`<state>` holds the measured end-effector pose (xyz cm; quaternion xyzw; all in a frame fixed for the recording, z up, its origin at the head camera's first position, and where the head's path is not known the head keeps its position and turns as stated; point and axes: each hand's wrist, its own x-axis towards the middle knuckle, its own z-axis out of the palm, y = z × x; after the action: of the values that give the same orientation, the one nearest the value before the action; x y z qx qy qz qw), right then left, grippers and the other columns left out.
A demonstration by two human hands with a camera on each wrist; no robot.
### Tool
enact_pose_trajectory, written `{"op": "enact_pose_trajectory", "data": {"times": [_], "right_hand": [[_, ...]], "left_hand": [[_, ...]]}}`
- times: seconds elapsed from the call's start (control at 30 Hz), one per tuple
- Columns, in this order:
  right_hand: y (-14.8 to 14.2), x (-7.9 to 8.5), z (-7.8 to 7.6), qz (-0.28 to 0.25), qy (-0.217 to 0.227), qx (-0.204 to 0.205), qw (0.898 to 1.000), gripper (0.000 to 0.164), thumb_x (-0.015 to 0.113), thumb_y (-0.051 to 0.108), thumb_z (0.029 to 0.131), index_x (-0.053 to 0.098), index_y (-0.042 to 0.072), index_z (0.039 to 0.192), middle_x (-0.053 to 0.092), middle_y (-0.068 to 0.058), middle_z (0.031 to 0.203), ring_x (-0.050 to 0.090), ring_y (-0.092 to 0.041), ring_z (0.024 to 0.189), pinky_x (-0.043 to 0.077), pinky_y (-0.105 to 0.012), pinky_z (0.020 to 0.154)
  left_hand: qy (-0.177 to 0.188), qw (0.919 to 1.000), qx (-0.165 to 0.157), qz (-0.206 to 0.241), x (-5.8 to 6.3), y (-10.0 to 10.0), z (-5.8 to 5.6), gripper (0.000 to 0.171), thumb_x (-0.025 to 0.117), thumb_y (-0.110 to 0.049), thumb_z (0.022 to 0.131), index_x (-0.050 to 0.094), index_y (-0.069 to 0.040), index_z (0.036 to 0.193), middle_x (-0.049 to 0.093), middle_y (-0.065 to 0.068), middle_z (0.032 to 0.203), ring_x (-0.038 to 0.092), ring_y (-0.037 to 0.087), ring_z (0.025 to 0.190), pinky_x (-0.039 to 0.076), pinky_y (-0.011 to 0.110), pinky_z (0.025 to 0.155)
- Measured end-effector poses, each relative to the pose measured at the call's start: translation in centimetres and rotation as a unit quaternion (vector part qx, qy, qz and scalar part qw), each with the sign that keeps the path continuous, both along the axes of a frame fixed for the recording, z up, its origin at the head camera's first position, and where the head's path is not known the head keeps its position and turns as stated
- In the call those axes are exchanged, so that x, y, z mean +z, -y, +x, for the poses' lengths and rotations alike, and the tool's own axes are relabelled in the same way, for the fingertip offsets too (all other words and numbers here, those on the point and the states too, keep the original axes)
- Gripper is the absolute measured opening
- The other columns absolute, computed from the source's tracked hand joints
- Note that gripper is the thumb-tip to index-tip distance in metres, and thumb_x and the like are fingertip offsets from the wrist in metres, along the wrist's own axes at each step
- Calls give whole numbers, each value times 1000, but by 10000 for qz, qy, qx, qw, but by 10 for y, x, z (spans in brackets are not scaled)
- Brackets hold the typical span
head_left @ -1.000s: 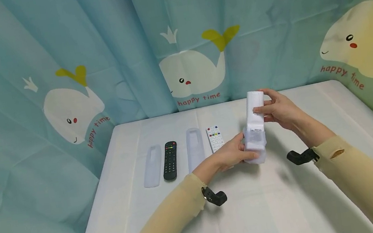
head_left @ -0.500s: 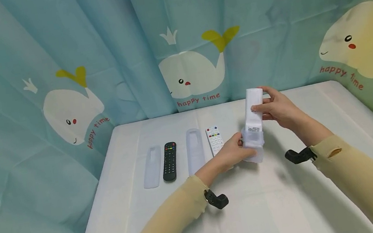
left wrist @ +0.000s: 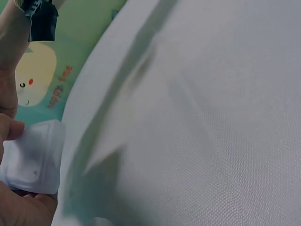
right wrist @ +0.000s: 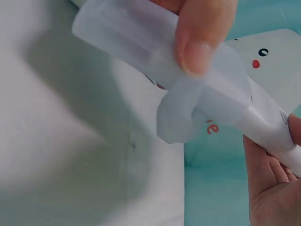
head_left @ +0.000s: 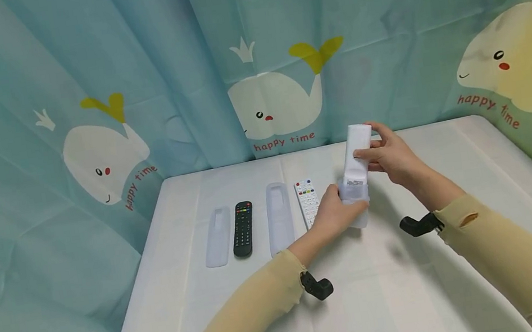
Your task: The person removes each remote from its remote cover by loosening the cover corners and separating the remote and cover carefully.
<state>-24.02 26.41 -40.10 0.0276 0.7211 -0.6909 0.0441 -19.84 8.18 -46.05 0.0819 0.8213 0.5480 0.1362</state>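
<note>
A white remote control [head_left: 353, 167] is held up tilted over the table, its back side with a small label facing the head camera. Its lower end sits inside a translucent soft remote cover [head_left: 354, 192], whose upper edge is folded over and bunched. My left hand [head_left: 335, 216] grips the cover, thumb across its front. Higher up, my right hand [head_left: 394, 158] holds the remote's bare upper part between thumb and fingers. In the right wrist view the cover [right wrist: 120, 35] extends past the left thumb, with a loose flap hanging below the remote [right wrist: 270, 117].
Left of the hands, a black remote [head_left: 242, 229], a second white remote [head_left: 307, 200] and two flat translucent covers, one short [head_left: 218, 238] and one longer [head_left: 279, 215], lie on the white table [head_left: 366, 299]. A whale-print curtain [head_left: 177, 116] hangs behind the table.
Both hands have shifted slightly left with the remote and cover. My left hand has moved up the cover, its thumb now near the folded edge. The right hand keeps its grip.
</note>
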Motion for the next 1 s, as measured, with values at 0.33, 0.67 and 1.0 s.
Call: {"op": "enact_pose_trajectory", "data": {"times": [0.33,0.67,1.0], "right_hand": [[5,-5,1,-174,139,-32,9997,82,68,7,99,17,19,162,55,-10,121,68,-12,86,57,-26,76],[3,-10,2,-204,202,-39,9996,80,68,7,99,19,19,161,54,-10,123,69,-12,87,58,-26,76],[-1,-15,3,-276,295,135,9991,80,67,9,100,16,18,161,54,-11,124,69,-12,88,57,-26,77]], "left_hand": [[-347,9992,118,152,-6,4,-3,53,79,-40,89,57,-7,123,63,-3,102,60,10,87,53,31,74],[249,9977,-354,523,-9,6,-9,66,83,-32,87,49,-10,139,62,-4,107,61,11,92,53,33,80],[888,9826,-1083,1217,-11,14,-16,87,82,-10,87,35,-24,158,64,0,114,64,16,98,54,35,82]]}}
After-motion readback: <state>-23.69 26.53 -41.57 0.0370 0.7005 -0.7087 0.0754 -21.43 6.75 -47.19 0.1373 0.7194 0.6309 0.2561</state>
